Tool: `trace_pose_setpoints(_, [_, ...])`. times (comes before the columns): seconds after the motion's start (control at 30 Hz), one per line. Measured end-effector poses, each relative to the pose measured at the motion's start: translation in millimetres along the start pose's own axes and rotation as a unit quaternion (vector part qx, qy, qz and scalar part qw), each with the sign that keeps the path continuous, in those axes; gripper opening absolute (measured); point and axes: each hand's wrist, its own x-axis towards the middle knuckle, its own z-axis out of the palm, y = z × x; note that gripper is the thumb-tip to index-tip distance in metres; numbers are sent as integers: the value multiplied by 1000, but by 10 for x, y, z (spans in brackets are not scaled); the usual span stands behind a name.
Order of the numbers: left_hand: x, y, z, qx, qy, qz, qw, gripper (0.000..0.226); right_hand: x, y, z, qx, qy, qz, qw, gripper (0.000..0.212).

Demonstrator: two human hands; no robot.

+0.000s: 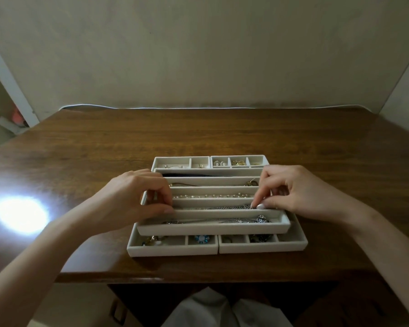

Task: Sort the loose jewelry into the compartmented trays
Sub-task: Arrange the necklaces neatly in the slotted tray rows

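Note:
Cream trays cover the middle of the table. A long-slot tray [213, 228] lies on top, tilted, over small-compartment trays [172, 250]. Its slots hold a pearl strand [213, 196], a silver chain [222, 207] and a chunky silver necklace [222, 220]. My left hand [137, 194] grips the left end of the long-slot tray, thumb on a divider. My right hand [291, 191] pinches the silver chain at the right end of its slot. The front compartments hold a blue brooch [201, 239] and other pieces. The rear tray [236, 158] holds earrings.
The wooden table [80, 149] has a bright light glare [21, 212] on its left side. A wall stands close behind the table's far edge. White cloth on my lap [213, 308] shows below the front edge.

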Motion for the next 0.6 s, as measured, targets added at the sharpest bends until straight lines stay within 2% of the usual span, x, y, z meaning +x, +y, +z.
trace_pose_setpoints(0.17, [-2, -12, 19, -13, -2, 1, 1000, 48, -54, 17, -101, 43, 36, -12, 998, 24])
trace_pose_setpoints(0.3, [13, -13, 20, -14, 0, 7, 1000, 51, -61, 70, -77, -12, 3, -13, 1000, 32])
trace_pose_setpoints(0.4, [7, -27, 20, -9, -6, 11, 1000, 49, -84, 66, -121, 19, 20, -30, 999, 24])
trace_pose_setpoints(0.5, [-5, -41, 27, -6, -10, 21, 1000, 47, -71, 68, -100, -13, -8, -36, 999, 10])
trace_pose_setpoints(0.6, [-1, -44, 33, -11, -10, 26, 1000, 46, -48, 93, -48, -33, -3, -39, 999, 12])
